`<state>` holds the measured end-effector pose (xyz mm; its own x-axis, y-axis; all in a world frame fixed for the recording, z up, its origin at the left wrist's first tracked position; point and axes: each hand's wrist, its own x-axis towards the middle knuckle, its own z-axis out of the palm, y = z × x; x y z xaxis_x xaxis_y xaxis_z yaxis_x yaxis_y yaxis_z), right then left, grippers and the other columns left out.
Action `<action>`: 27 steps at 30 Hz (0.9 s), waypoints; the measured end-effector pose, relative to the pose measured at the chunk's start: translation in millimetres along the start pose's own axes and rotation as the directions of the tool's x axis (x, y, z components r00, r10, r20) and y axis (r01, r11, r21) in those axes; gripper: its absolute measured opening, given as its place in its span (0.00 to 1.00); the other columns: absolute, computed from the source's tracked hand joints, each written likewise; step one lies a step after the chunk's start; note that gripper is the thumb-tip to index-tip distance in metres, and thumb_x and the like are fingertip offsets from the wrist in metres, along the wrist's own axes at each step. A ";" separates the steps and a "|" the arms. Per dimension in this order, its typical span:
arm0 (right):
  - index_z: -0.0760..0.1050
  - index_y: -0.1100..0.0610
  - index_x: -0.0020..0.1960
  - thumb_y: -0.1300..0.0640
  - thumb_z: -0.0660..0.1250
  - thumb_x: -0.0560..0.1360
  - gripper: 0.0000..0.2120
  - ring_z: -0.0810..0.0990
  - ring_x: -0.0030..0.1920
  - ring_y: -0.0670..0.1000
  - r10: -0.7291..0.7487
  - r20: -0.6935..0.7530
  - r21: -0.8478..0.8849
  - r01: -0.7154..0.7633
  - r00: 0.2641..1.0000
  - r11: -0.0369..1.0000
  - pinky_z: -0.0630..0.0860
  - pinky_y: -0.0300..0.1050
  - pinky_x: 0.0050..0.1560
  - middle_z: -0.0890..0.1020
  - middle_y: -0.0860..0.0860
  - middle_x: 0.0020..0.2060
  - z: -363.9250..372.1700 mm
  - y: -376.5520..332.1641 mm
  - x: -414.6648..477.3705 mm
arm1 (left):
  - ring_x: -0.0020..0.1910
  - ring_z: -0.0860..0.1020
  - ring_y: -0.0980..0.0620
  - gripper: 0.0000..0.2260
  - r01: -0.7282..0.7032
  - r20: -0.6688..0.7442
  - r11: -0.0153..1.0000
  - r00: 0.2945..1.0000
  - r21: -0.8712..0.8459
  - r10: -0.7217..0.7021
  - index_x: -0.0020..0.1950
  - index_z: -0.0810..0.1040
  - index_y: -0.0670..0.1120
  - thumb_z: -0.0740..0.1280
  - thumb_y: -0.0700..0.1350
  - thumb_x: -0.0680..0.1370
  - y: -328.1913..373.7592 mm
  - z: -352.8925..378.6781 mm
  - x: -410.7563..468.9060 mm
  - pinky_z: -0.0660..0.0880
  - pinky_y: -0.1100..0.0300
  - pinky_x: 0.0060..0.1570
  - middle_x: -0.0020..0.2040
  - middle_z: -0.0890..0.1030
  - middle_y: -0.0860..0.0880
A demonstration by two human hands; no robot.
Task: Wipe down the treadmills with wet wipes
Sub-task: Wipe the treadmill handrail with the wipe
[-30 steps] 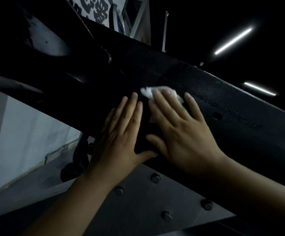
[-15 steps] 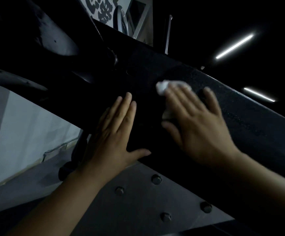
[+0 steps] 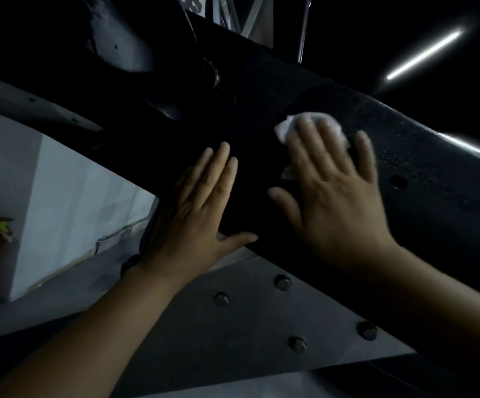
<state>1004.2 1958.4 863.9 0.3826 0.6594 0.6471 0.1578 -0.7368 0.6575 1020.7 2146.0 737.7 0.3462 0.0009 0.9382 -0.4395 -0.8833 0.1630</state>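
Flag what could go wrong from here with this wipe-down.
1. The wipe is bunched and only pressed by the right hand with flat fingers, not gripped, so it may slip out and leave bare fingers rubbing the beam.
2. A hole lies just right of that hand; the wipe might snag on it.
3. The scene is dim and the beam black, so missed patches could go unseen.

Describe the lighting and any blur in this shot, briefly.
Head view: very dim, so the black beam loses almost all surface detail. The two ceiling light strips blow out to pure white. The right hand, pressing the wipe, is smeared by motion blur, while the left hand looks sharper.
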 end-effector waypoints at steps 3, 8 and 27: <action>0.55 0.57 0.81 0.36 0.49 0.82 0.35 0.51 0.81 0.55 -0.254 0.066 -0.027 0.257 0.965 0.966 0.47 0.63 0.78 0.54 0.54 0.81 21.2 -18.0 -39.9 | 0.82 0.47 0.46 0.43 0.013 -0.035 1.000 0.999 0.011 -0.012 0.82 0.52 0.40 0.60 0.68 0.78 -1.7 6.7 -6.8 0.55 0.45 0.78 0.83 0.49 0.43; 0.57 0.56 0.81 0.36 0.46 0.82 0.34 0.53 0.81 0.54 -0.141 0.052 -0.074 0.145 0.989 0.987 0.46 0.64 0.78 0.55 0.54 0.80 5.9 9.5 -33.4 | 0.82 0.48 0.44 0.42 0.000 -0.028 0.999 1.000 0.041 0.001 0.82 0.52 0.40 0.61 0.66 0.79 -9.5 13.1 -17.6 0.57 0.43 0.78 0.83 0.50 0.42; 0.60 0.58 0.80 0.39 0.48 0.83 0.32 0.56 0.80 0.55 -0.396 0.072 -0.091 0.401 0.916 0.912 0.48 0.63 0.78 0.60 0.55 0.80 27.7 -41.0 -25.9 | 0.82 0.49 0.46 0.41 0.100 -0.083 0.993 0.992 0.060 -0.094 0.82 0.52 0.41 0.56 0.68 0.80 -25.2 12.8 -31.1 0.57 0.44 0.77 0.83 0.50 0.44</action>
<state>1013.0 1967.4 809.5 0.3532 0.8846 0.3046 0.2148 -0.3935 0.8939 1031.7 2162.2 700.5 0.3159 0.1232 0.9407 -0.3521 -0.9055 0.2369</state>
